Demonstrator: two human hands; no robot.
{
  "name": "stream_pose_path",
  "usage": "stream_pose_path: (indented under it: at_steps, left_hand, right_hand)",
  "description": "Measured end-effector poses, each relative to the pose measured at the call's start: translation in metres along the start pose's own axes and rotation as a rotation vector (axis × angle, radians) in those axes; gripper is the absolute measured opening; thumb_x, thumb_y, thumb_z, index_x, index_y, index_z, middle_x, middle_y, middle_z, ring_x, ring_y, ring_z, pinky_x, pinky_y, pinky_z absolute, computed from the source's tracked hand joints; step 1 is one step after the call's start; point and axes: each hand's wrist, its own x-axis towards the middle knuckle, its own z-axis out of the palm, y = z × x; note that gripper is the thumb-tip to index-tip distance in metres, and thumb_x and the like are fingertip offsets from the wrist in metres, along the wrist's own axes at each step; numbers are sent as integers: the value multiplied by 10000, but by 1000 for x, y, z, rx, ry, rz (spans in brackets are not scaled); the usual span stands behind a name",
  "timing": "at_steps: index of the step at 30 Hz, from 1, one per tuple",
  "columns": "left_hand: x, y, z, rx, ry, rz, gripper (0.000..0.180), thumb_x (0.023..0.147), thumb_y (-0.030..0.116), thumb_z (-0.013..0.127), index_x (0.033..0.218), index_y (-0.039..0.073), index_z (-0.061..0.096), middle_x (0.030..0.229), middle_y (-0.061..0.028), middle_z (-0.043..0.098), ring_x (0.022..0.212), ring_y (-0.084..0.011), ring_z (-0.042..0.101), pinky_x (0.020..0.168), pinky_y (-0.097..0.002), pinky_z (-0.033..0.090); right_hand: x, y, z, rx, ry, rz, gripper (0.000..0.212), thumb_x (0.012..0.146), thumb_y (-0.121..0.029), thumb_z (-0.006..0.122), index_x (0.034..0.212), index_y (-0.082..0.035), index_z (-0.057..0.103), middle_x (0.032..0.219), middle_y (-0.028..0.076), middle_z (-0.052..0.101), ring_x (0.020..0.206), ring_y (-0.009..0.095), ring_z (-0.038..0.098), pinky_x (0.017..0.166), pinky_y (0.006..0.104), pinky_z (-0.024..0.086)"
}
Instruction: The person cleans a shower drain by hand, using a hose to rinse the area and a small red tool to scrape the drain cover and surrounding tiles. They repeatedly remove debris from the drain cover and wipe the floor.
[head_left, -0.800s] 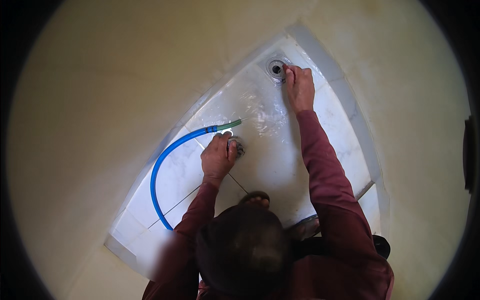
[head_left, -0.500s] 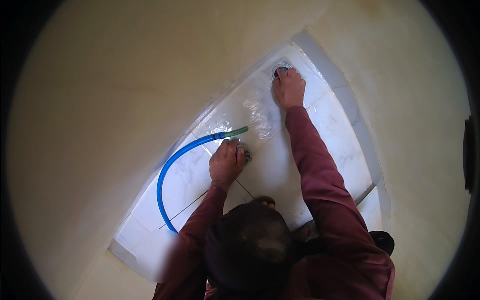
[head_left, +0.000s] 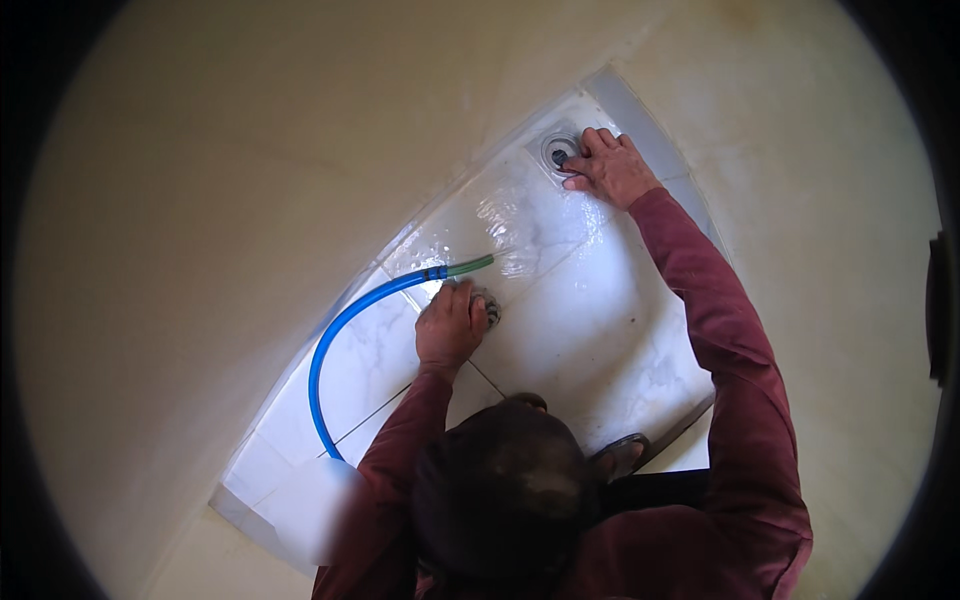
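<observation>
My left hand [head_left: 448, 328] is closed around the edge of a round, slotted metal drain cover [head_left: 489, 308], held low at the wet white tile floor [head_left: 590, 310]. Farther off, near the far corner, an uncovered round floor drain [head_left: 560, 152] shows a metal ring and a dark hole. At its right side is my right hand [head_left: 615, 170], fingers spread, with one fingertip reaching to the hole's edge. Nothing shows in that hand. Beyond the left hand lies a blue hose [head_left: 345, 325] with a short green end piece [head_left: 470, 265], and water runs from it over the tiles.
Beige walls [head_left: 250, 180] close in the narrow floor on the left and right, with a grey tile skirting [head_left: 640, 110] by the drain. A sandalled foot [head_left: 622, 455] stands at the near right. Dark tile joints cross the floor near the left hand.
My right hand has pulled back from over the drain to its right side and its fingers have spread, baring the hole. The left hand stays on the drain cover, almost unmoved.
</observation>
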Motion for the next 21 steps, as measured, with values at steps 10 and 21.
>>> stream_pose_path:
  at_steps: [10, 21]
  left_hand:
    - [1, 2, 4, 6, 51, 41, 346, 992, 329, 651, 1245, 93, 661, 1015, -116, 644, 890, -319, 707, 744, -454, 599]
    - [1, 1, 4, 16, 85, 53, 357, 994, 326, 645, 1265, 93, 659, 1033, -120, 646, 886, -323, 705, 740, -458, 596]
  right_hand:
    - [14, 4, 10, -242, 100, -35, 407, 1019, -175, 569, 1406, -252, 672, 1225, 57, 568, 1127, 223, 647, 953, 407, 537]
    - [19, -13, 13, -275, 11, 60, 261, 987, -206, 600, 1164, -171, 788, 1188, 74, 617, 1120, 232, 652, 903, 412, 525]
